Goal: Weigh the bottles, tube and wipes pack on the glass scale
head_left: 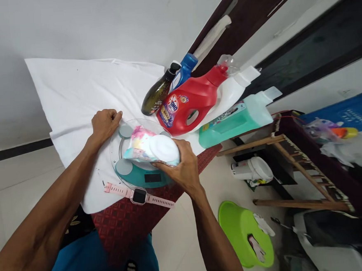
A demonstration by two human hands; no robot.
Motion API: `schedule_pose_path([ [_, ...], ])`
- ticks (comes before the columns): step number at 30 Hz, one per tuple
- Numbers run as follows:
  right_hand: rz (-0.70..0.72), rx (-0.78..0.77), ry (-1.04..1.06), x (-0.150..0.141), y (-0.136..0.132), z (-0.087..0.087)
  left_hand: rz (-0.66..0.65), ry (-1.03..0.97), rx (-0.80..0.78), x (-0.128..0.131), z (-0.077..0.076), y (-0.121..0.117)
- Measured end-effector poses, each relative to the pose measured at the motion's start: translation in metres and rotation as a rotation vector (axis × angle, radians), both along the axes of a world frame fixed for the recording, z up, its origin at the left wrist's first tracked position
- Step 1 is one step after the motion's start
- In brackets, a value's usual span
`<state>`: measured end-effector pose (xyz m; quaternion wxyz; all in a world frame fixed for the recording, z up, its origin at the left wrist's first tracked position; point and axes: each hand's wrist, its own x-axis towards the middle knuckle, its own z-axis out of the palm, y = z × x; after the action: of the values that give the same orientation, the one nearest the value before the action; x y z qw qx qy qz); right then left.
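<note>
My right hand (185, 165) grips the lidded end of a soft, pastel wipes pack (141, 143) with a round white cap. It holds the pack over a round glass scale (136, 181) with silver pads and a dark display; whether the pack touches the glass I cannot tell. Just beyond the scale's left rim, my left hand (105, 123) rests on the white cloth (72, 93), its fingers curled in with nothing visible in them. A pink-strapped smartwatch (139, 196) lies along the scale's near edge.
Right of the scale stand a dark bottle (158, 93), a blue-capped bottle (184, 71), a red detergent jug (193, 97), a white bottle (232, 91) and a green bottle (229, 121). A green tub (234, 231) and white bucket (257, 169) sit on the floor.
</note>
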<state>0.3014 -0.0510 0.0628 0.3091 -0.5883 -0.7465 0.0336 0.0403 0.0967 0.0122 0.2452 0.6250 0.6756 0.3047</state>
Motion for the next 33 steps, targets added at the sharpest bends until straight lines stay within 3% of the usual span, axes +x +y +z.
schedule_pose_path([
  [4, 0.053, -0.118, 0.015, -0.012, 0.012, -0.008, 0.011, -0.010, 0.010, 0.000, -0.003, 0.001],
  [8, 0.048, -0.170, 0.174, 0.006, -0.002, -0.003, 0.021, -0.068, 0.020, -0.002, -0.007, 0.003],
  [10, -0.068, -0.092, 0.342, 0.024, -0.015, -0.005, 0.050, -0.155, 0.064, -0.003, -0.007, 0.003],
  [12, -0.284, 0.012, 0.488, 0.042, -0.027, -0.014, 0.077, -0.295, 0.141, -0.002, 0.001, -0.001],
  [14, -0.484, 0.052, 0.609, 0.057, -0.034, -0.029, 0.069, -0.424, 0.216, 0.001, 0.016, -0.012],
  [16, -0.592, 0.039, 0.731, 0.067, -0.034, -0.047, -0.050, -0.485, 0.272, 0.009, 0.036, -0.029],
  [19, -0.626, 0.031, 0.839, 0.072, -0.024, -0.067, -0.435, -0.304, 0.370, 0.027, 0.060, -0.059],
  [22, -0.608, 0.028, 0.874, 0.072, -0.015, -0.075, -0.708, 0.073, 0.417, 0.041, 0.064, -0.076],
  [28, -0.598, 0.037, 0.899, 0.075, -0.017, -0.081, -0.805, 0.460, 0.299, 0.045, 0.055, -0.065],
  [33, -0.621, 0.023, 0.880, 0.075, -0.021, -0.081, -0.801, 0.396, 0.317, 0.040, 0.061, -0.071],
])
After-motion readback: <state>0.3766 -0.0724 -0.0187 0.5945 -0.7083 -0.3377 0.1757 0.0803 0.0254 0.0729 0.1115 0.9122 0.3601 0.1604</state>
